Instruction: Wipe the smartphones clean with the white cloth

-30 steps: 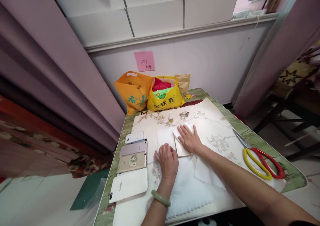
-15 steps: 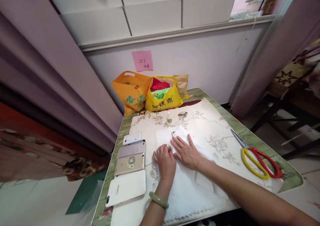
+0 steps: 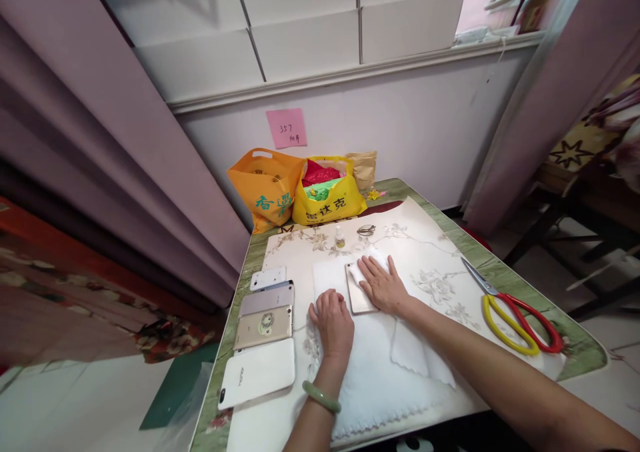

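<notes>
A phone with a light back [image 3: 356, 293] lies on a white cloth [image 3: 380, 385] spread over the table. My right hand [image 3: 383, 284] rests flat with fingers spread on a folded white cloth [image 3: 420, 352] that covers the phone's right part. To the left of the phone, my left hand [image 3: 334, 322] lies on the spread cloth, its fingers curled and close together; whatever is under them is hidden. A green bangle [image 3: 321, 397] circles my left wrist.
Several phones [image 3: 257, 374] lie in a column at the left. Red and yellow scissors [image 3: 510, 309] lie at the right. Behind are a small bottle [image 3: 340, 237], glasses [image 3: 367, 230], an orange bag [image 3: 265, 189] and a yellow bag [image 3: 330, 205].
My right hand has slid right with the folded cloth, uncovering much of the phone. My left hand has come apart from it.
</notes>
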Demonstrator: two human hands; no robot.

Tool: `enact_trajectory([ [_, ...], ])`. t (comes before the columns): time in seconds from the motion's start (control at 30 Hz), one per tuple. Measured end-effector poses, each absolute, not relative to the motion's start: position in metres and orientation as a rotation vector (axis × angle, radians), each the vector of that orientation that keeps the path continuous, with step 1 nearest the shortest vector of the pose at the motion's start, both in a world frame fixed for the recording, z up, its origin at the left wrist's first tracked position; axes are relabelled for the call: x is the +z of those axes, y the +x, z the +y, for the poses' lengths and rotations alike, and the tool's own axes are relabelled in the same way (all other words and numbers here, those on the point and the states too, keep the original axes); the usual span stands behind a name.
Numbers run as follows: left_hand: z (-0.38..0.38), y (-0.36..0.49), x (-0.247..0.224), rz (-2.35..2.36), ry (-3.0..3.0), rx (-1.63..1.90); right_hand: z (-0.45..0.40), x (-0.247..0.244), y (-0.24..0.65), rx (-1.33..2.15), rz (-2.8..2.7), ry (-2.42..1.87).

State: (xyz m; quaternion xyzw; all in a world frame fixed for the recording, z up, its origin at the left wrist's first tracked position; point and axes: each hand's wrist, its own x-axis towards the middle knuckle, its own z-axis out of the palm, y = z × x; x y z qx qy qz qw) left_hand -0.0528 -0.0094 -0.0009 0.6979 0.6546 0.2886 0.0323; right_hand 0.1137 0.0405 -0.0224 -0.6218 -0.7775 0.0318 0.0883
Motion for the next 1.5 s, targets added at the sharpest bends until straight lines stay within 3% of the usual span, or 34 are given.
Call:
enact_trajectory([
  [0.17,-0.009,-0.053,0.000,2.006,2.158,0.910,0.003,-0.018,0.127,0.073,-2.387,-1.710],
  [0.3,-0.007,-0.055,-0.004,1.982,2.148,0.902,-0.013,0.006,0.138,0.466,-2.365,-1.493],
  [0.53,-0.008,-0.059,-0.007,1.925,2.165,1.179,0.022,0.028,0.187,0.770,-1.372,-1.446],
  [0.7,-0.014,-0.012,0.007,1.511,2.612,0.826,0.055,0.007,0.190,0.929,-1.157,-1.316],
  [0.9,-0.014,0.016,0.002,1.643,2.472,0.383,0.064,-0.026,0.175,0.918,-1.182,-1.312],
  [1.1,-0.033,-0.005,-0.002,1.706,2.405,0.200,0.059,-0.032,0.183,0.920,-1.234,-1.237],
  [1.23,0.005,-0.002,0.003,1.730,2.442,0.170,0.063,-0.029,0.179,0.920,-1.393,-1.143],
  [1.37,0.051,0.005,0.002,1.674,2.548,0.102,0.063,-0.026,0.176,0.711,-1.575,-1.093],
  [1.5,0.041,0.001,-0.005,1.621,2.626,0.086,0.058,-0.023,0.174,0.519,-1.756,-1.062],
])
